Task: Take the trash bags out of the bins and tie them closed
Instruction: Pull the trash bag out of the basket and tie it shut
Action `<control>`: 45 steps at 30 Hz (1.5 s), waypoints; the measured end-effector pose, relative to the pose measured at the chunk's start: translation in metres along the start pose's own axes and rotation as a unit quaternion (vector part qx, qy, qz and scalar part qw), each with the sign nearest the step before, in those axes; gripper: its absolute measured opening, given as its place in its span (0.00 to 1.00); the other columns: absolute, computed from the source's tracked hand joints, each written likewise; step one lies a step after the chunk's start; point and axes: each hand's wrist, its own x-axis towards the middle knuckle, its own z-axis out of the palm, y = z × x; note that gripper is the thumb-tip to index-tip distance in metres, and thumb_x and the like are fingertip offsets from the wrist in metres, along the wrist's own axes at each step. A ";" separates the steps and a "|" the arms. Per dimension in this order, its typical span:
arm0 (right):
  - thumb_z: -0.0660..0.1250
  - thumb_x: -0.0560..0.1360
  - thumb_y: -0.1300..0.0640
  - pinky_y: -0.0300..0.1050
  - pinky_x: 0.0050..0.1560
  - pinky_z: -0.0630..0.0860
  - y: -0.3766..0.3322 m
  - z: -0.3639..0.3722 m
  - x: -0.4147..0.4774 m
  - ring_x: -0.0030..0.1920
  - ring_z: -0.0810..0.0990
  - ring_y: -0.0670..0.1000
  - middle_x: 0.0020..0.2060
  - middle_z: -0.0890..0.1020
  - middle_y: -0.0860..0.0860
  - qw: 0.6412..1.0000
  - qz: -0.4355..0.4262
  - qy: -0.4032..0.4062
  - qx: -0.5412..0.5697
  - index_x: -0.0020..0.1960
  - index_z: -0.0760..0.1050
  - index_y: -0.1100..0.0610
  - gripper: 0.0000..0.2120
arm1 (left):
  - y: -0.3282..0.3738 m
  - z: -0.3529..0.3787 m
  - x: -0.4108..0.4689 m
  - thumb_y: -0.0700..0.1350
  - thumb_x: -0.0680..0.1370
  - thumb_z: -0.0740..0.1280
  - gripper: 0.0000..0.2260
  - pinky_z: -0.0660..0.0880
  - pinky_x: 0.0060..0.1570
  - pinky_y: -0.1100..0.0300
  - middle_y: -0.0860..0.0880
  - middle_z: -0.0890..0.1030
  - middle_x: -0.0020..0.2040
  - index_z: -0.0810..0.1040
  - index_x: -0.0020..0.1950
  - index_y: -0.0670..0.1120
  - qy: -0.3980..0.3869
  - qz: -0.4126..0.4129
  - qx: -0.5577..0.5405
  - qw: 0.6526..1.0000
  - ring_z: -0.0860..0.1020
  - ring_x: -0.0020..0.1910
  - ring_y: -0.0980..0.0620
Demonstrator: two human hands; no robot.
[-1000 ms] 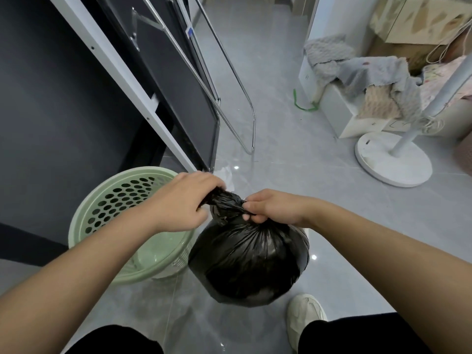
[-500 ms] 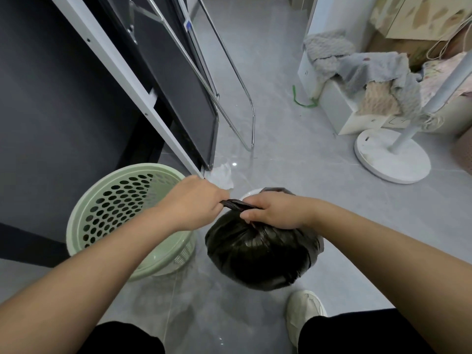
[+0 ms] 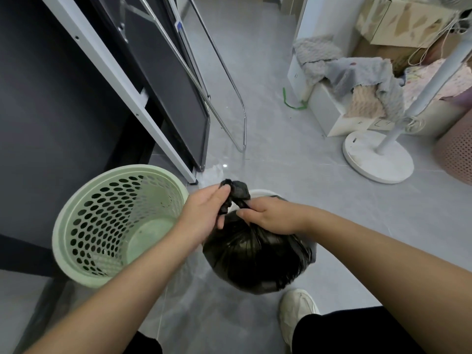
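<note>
A white fan base (image 3: 370, 166) stood on the grey floor (image 3: 281, 162) — just beside it, a pink basket (image 3: 456, 154). Grey cloths (image 3: 357, 70) draped a white box (image 3: 327, 108).

Home interior, likely a bedroom or living area: grey tiled floor (image 3: 268, 80), blankets (image 3: 357, 70) piled upper right, standing fan base (image 3: 378, 159) right, green laundry-style basket (image 3: 84, 226) lower left.

White bin (image 3: 263, 192) mostly hidden behind black bag (image 3: 255, 264).

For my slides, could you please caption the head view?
Left hand and right hand grip the twisted neck of a black trash bag beside a green bin.
</note>
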 end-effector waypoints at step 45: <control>0.64 0.74 0.46 0.45 0.43 0.74 0.014 -0.016 -0.014 0.45 0.78 0.48 0.44 0.82 0.44 0.969 -0.049 0.140 -0.198 0.46 0.80 0.45 0.07 | 0.001 -0.013 0.006 0.56 0.75 0.66 0.13 0.68 0.32 0.60 0.56 0.71 0.28 0.71 0.34 0.51 -0.218 0.012 0.321 0.922 0.69 0.28 0.58</control>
